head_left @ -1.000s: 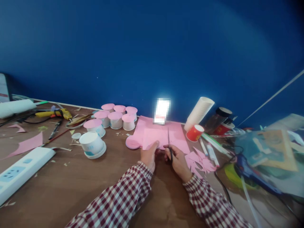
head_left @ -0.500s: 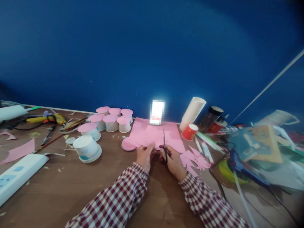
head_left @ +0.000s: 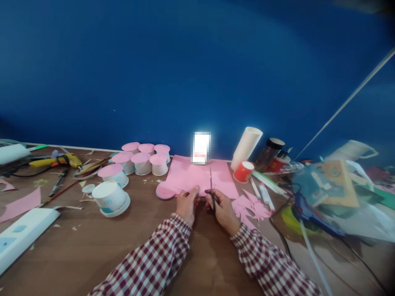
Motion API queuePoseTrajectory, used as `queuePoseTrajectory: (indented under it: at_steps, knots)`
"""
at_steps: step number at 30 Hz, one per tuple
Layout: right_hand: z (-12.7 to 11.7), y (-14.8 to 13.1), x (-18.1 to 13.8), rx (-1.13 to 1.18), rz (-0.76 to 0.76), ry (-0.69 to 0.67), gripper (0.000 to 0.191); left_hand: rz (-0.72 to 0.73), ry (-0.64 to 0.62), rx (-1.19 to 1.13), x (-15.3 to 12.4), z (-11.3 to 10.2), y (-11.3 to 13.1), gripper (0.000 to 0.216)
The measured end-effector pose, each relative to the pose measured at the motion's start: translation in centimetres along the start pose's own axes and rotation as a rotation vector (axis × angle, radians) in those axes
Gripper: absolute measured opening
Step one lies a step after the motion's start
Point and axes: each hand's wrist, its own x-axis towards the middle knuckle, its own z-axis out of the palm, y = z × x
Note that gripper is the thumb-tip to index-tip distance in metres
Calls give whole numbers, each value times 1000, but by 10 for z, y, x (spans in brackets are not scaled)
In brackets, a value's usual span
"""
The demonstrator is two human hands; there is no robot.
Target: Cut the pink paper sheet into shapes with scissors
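My left hand [head_left: 187,204] pinches a sheet of pink paper [head_left: 197,179] at its near edge, thumb on top. Closed around the handles of a pair of scissors [head_left: 211,185] is my right hand [head_left: 224,209]; the blades point away from me over the pink paper. More pink sheets [head_left: 225,174] lie flat beneath, so where one sheet ends and another begins is hard to tell. Left of my left hand sit rounded pink cut-outs [head_left: 164,190]. Pink scraps [head_left: 251,207] are strewn just right of my right hand.
At the left stand several paper cups with pink tops [head_left: 142,163], a white cup on a lid [head_left: 109,197], a yellow glue gun [head_left: 66,160] and a power strip [head_left: 24,234]. At the right are stacked cups [head_left: 247,146], a red cup [head_left: 243,172] and a blue glue gun [head_left: 311,216].
The view has shifted slightly, moving most things a little left and down. Both hands keep nearly the same pose, with the left on the paper and the right on the scissors.
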Motion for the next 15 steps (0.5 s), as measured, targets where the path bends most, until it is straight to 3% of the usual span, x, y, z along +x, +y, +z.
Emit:
queuePoseTrajectory:
  at_steps: [4, 10, 15]
  knots:
    - [0, 2, 0, 4, -3, -25, 36, 9, -53, 37, 1, -2, -1, 34]
    - [-1, 3, 0, -29, -5, -54, 36, -59, 4, -16, 2, -2, 0, 33]
    - [-1, 3, -1, -61, -8, -67, 35, -67, -22, -3, 2, -2, 1, 30]
